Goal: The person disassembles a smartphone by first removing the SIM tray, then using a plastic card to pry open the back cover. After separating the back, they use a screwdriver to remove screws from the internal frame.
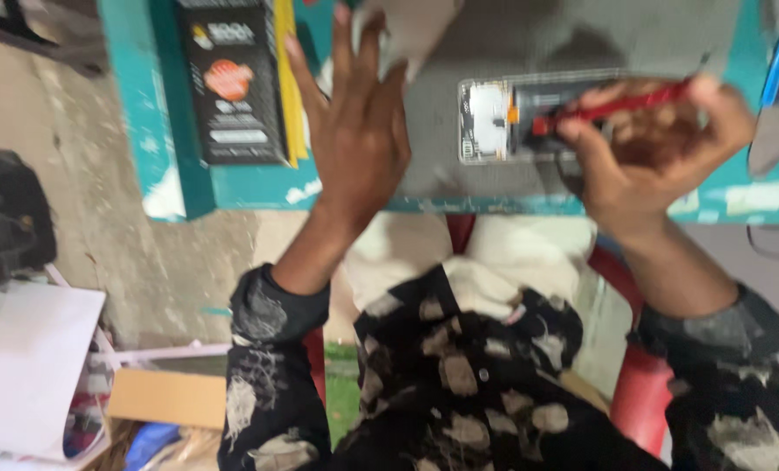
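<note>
Spread wide with nothing in its grip, the left hand (pixel 354 131) hovers over the grey mat (pixel 529 44) on the teal surface (pixel 171 174), a black box (pixel 232 83) at its 9 o'clock. At 3 o'clock lies an opened phone (pixel 503 118). The right hand (pixel 659 144) has its grip clamped on a red screwdriver (pixel 616 106), tip touching the phone's inside. It seems a screw is being worked; this calls for steady pressure. The phone lies near the surface's front edge; free room stays between both hands.

Open grey mat (pixel 459 166) between both hands; black box (pixel 232 83) blocks at nine o'clock, opened phone (pixel 494 118) at three o'clock of the left hand (pixel 359 131).
</note>
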